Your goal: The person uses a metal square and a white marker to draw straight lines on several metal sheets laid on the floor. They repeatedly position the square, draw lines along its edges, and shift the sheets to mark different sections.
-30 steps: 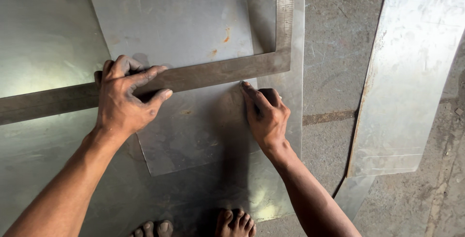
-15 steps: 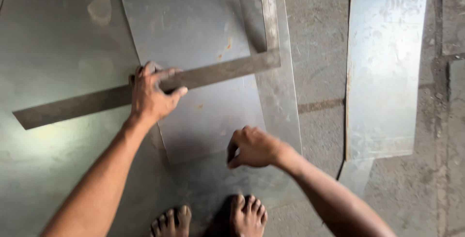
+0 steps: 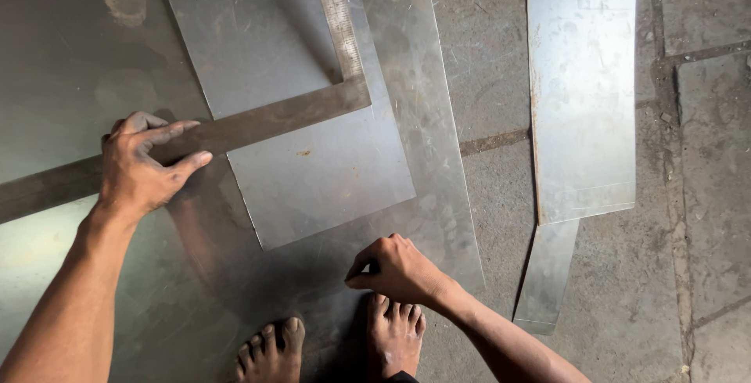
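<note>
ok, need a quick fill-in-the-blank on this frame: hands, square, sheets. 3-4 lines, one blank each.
1. The left hand presses down on the long arm of the L-shaped steel ____.
2. The right hand rests low on the big metal sheet, just above the person's bare ____.
3. The steel square lies across the smaller sheet, which lies on top of the ____ one.
4. A separate narrow strip lies on the concrete floor on the ____ side.

Missing words: square; feet; big; right
</note>
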